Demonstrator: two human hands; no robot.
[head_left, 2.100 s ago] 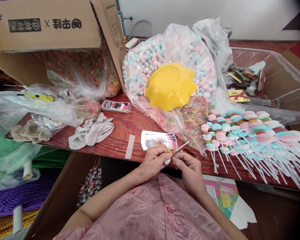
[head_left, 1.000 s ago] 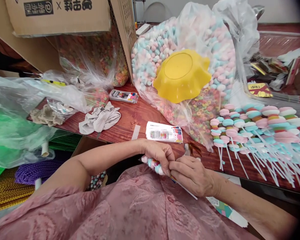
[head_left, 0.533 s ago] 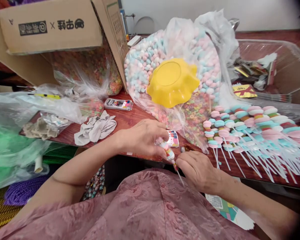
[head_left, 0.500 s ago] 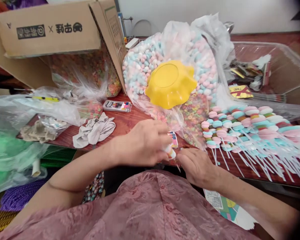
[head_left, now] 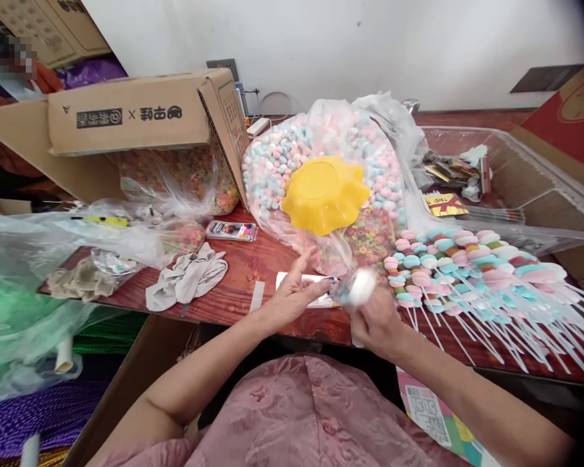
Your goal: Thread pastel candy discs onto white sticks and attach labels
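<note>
In the head view, my right hand (head_left: 380, 323) is closed around the lower end of a marshmallow skewer (head_left: 362, 287). Its white top is smeared by motion, and the stick is hidden in my fist. To its left, my left hand (head_left: 296, 297) has thumb and forefinger spread, the thumb tip close to the skewer. Under that hand lies a white printed packet (head_left: 285, 279), partly covered. Right of my hands, many finished marshmallow skewers (head_left: 462, 259) in pink, blue and white lie piled with their sticks toward me.
A yellow wavy bowl (head_left: 325, 194) rests upside down on a big bag of marshmallows (head_left: 272, 149). Further left stand a cardboard box (head_left: 131, 117) with bagged ring candy and grey gloves (head_left: 187, 277). A clear plastic bin (head_left: 506, 139) sits at the back right.
My left hand has opened and moved off the skewer. My right hand now holds the skewer raised, its white end up. The camera has tilted upward, showing more wall.
</note>
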